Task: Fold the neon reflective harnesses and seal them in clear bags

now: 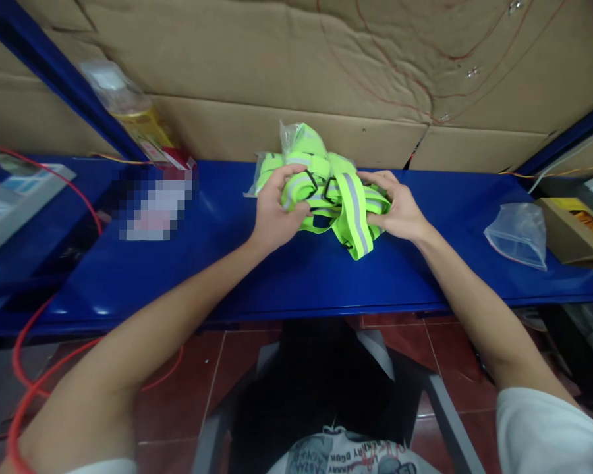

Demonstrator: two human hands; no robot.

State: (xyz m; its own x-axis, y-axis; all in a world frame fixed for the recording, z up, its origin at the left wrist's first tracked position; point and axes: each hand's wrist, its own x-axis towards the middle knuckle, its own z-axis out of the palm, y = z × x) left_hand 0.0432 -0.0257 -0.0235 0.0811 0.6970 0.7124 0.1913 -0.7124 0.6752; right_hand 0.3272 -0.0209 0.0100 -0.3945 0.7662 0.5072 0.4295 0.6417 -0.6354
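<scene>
A neon-yellow reflective vest [356, 214] made of elastic straps, with grey stripes and black buckles, lies bunched on the blue shelf between my hands. My left hand [279, 210] grips its left side, thumb in front and fingers behind. On the right side, my right hand [394, 205] is closed around the gathered straps, its fingertips partly hidden by them. One strap loop hangs forward onto the shelf. Directly behind are more neon-yellow straps in a clear plastic bag [291, 137], touching or nearly touching the vest.
A blue metal shelf [217, 263] runs across, backed by cardboard [217, 59]. On the left stand a clear bottle with a yellow label [145, 125] and a grey tray [24, 197], near a red hose [22, 349]. To the right are a zip bag [518, 234] and an open carton [568, 230].
</scene>
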